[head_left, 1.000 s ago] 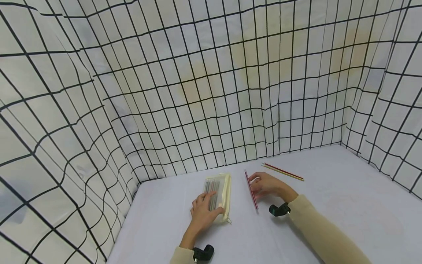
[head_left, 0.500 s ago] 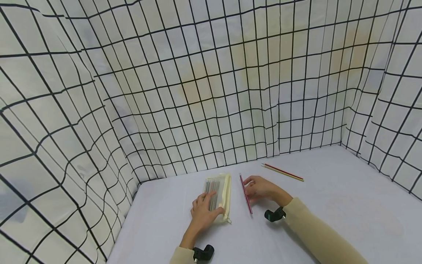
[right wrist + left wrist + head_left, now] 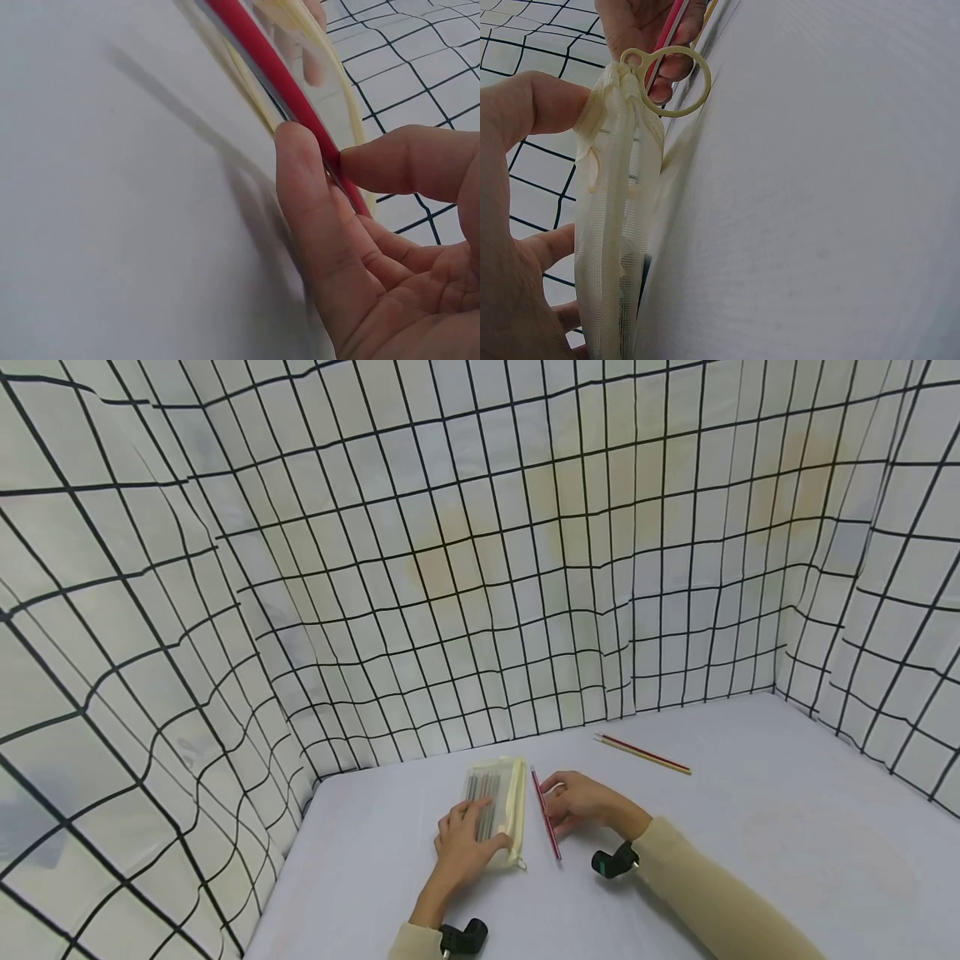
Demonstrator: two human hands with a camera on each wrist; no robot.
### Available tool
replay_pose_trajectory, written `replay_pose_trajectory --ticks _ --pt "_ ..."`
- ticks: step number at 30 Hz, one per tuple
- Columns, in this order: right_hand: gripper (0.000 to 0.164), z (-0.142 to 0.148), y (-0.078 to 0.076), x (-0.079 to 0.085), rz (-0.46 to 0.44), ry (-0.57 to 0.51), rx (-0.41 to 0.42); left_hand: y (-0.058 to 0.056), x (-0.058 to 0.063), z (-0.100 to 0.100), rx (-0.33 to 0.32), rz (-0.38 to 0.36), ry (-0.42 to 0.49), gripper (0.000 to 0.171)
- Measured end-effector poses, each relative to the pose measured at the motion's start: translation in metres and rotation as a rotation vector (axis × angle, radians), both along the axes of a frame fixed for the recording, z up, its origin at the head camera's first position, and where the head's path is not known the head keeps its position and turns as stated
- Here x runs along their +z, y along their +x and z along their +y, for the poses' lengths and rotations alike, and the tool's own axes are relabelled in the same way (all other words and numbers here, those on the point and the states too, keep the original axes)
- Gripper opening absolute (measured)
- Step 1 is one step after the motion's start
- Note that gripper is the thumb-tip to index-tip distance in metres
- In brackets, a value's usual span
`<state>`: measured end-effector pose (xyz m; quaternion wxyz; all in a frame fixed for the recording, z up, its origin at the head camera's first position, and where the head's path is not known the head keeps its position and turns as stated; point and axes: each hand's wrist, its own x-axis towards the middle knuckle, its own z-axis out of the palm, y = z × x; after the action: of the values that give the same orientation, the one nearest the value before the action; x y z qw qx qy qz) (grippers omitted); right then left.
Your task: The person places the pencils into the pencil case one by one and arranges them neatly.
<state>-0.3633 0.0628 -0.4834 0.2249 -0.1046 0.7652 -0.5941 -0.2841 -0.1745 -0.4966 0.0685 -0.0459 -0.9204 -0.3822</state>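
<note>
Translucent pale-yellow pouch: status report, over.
Left grip rests on pouch. Right grip pinches slim red-and-grey pencil beside pouch. Nothing visible between them.

A small screened-off booth, apparently set up for recording; whether it stands in a home, lab or office cannot be told. White hangings (image 3: 462, 666) with a wavy black grid enclose a white table (image 3: 750, 852) at left, back and right, and black cameras (image 3: 617, 861) sit at a person's wrists.

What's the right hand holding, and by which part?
A red pencil: the right hand pinches it around its middle, between thumb and fingers.
</note>
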Motion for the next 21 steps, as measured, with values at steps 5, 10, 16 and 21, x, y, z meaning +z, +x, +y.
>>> replay_pose_trajectory --ticks 5,10,16,21 --pt "0.047 -0.007 0.001 0.001 0.012 0.026 -0.032 0.000 0.000 -0.001 -0.003 0.000 0.001 0.078" --pt "0.044 -0.018 -0.001 0.003 0.006 0.033 -0.056 0.000 0.001 -0.001 0.002 0.002 0.003 0.078" --pt "0.043 -0.029 -0.004 0.001 -0.017 -0.005 -0.073 0.000 0.000 -0.001 0.005 0.003 0.000 0.078" --pt "0.041 -0.037 -0.005 0.001 -0.025 -0.032 -0.097 0.000 0.000 0.000 0.007 -0.001 -0.001 0.078"
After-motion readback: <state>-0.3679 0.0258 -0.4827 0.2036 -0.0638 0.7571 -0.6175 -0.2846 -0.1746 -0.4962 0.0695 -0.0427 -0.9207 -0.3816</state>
